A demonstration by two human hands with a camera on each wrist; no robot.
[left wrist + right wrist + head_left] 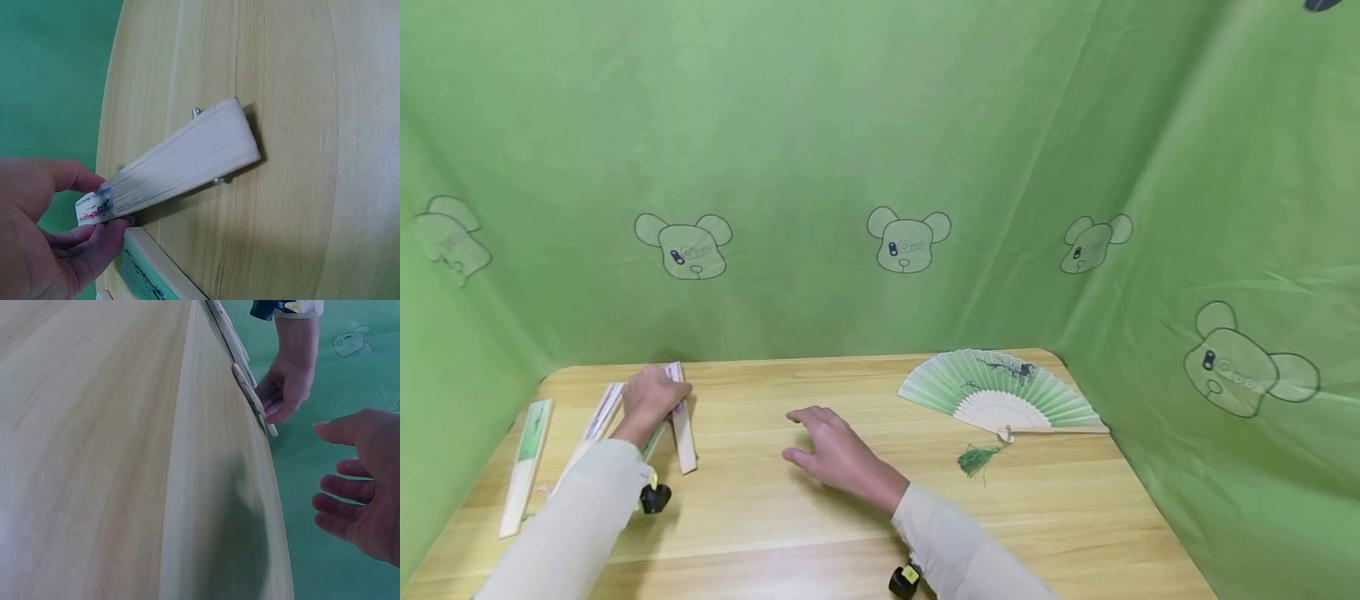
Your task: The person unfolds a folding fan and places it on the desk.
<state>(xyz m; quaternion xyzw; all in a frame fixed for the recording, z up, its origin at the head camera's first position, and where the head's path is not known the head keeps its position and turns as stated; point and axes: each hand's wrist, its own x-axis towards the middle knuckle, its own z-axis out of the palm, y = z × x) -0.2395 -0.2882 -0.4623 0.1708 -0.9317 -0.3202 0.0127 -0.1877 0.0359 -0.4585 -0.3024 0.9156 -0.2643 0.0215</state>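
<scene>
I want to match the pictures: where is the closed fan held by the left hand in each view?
Head: closed fan, lower left, at the left hand.
Left wrist: closed fan, just left of centre.
Right wrist: closed fan, near the top, right of centre.
Shared landmark: the left hand.

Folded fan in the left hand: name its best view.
The left wrist view: the folded fan appears close up, its slats clear. The head view shows it smaller, partly covered by the left hand; the right wrist view, nearly edge-on.

Whitish fan (187, 150), green bear-print curtain (805, 125).
</scene>
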